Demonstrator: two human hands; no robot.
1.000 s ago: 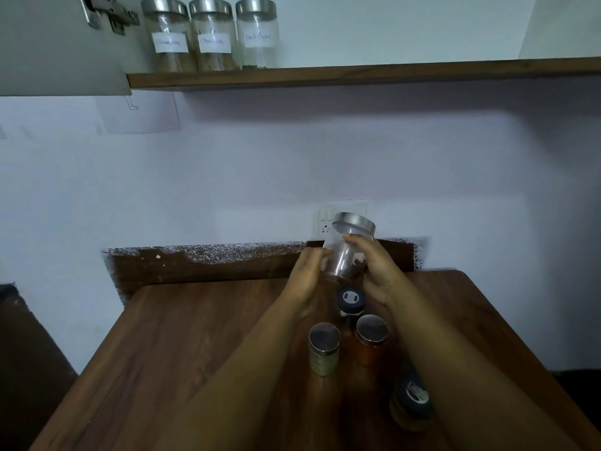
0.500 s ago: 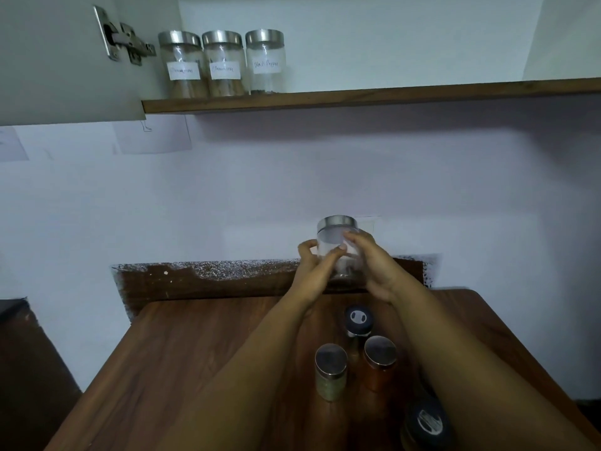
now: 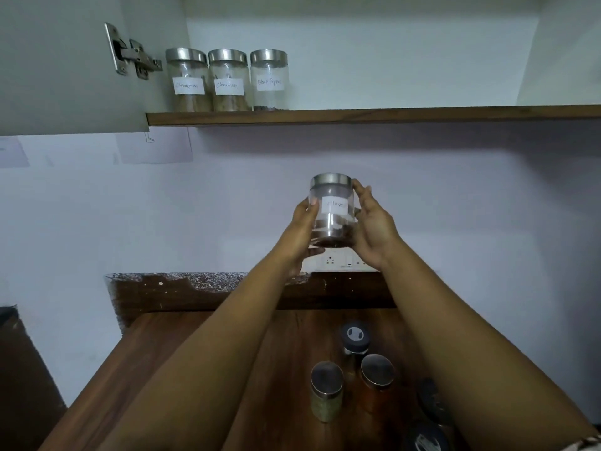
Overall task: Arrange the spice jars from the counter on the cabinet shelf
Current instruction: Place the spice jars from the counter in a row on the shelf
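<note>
A clear glass jar with a steel lid and a white label (image 3: 332,209) is held upright in mid-air, in front of the wall above the counter. My left hand (image 3: 300,234) grips its left side and base. My right hand (image 3: 374,227) holds its right side, fingers up along the glass. Three labelled steel-lidded jars (image 3: 227,80) stand in a row at the left end of the wooden cabinet shelf (image 3: 374,114). On the wooden counter (image 3: 156,369) below my arms stand a greenish jar (image 3: 326,390), an orange jar (image 3: 377,385) and a black-capped jar (image 3: 355,338).
The open cabinet door (image 3: 65,63) with its metal hinge (image 3: 131,53) hangs at the upper left. To the right of the three jars the shelf holds nothing. Two more dark-lidded jars (image 3: 429,428) sit at the counter's lower right. A wall socket (image 3: 338,262) lies behind my hands.
Both hands have lifted the jar from just above the counter jars up toward the shelf, turning it from tilted to upright. The view has tilted upward.
</note>
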